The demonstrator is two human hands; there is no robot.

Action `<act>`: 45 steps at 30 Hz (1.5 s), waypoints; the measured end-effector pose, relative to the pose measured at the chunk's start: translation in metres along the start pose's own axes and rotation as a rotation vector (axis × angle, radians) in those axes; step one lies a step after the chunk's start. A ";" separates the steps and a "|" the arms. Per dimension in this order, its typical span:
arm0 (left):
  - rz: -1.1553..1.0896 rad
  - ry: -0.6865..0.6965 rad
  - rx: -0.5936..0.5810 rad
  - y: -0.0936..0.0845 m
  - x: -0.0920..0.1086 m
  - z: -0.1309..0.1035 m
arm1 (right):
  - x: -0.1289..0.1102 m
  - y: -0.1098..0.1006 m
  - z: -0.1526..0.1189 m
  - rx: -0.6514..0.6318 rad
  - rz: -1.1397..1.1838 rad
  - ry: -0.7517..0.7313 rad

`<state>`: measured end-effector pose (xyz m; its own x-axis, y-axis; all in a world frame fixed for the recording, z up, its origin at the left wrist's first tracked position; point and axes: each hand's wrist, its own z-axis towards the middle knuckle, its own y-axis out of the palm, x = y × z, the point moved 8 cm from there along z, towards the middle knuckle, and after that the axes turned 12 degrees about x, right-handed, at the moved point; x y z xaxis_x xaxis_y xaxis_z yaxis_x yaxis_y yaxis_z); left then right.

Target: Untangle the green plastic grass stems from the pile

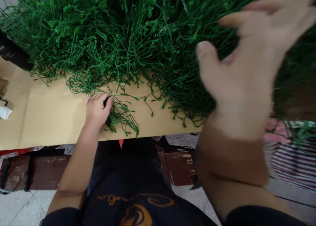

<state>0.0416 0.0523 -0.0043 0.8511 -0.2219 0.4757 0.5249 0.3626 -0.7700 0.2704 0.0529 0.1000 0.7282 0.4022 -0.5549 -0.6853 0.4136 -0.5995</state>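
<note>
A big heap of thin green stems (pixel 118 38) with small forked tips covers the far side of the work surface. My left hand (pixel 97 109) rests near the front edge, fingers closed round a small bunch of green stems (pixel 123 117) whose tips fan out to the right. Raised close to the camera, my right hand (pixel 244 64) is blurred by motion. Its thumb and fingers are spread apart in front of the heap, and nothing shows between them.
Brown cardboard (pixel 54 111) covers the tabletop. A black cylindrical object (pixel 14 53) lies at the left, beside the heap. Below the table are a dark red bench (pixel 46 171) and a striped cloth (pixel 293 163) at the right.
</note>
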 end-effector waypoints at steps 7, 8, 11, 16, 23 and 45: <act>0.009 0.027 -0.003 0.001 0.001 0.000 | -0.035 0.119 -0.042 -0.310 0.116 -0.005; -0.005 0.031 0.004 0.000 0.001 -0.001 | -0.035 0.128 -0.045 -0.347 0.165 0.029; -0.061 0.043 0.026 -0.005 0.004 -0.002 | -0.030 0.132 -0.043 -0.297 0.307 0.091; -0.098 0.088 -0.010 -0.008 0.010 -0.004 | -0.015 0.116 -0.040 -0.192 0.558 0.164; -0.074 0.121 -0.053 -0.001 0.007 -0.005 | -0.003 0.116 -0.047 -0.132 0.866 0.401; 0.133 -0.007 -0.020 -0.001 -0.013 0.003 | 0.003 -0.041 -0.016 0.338 0.456 0.054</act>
<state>0.0297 0.0582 -0.0086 0.9132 -0.1671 0.3716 0.4074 0.3703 -0.8348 0.3006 0.0240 0.1142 0.3510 0.5631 -0.7482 -0.8898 0.4494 -0.0792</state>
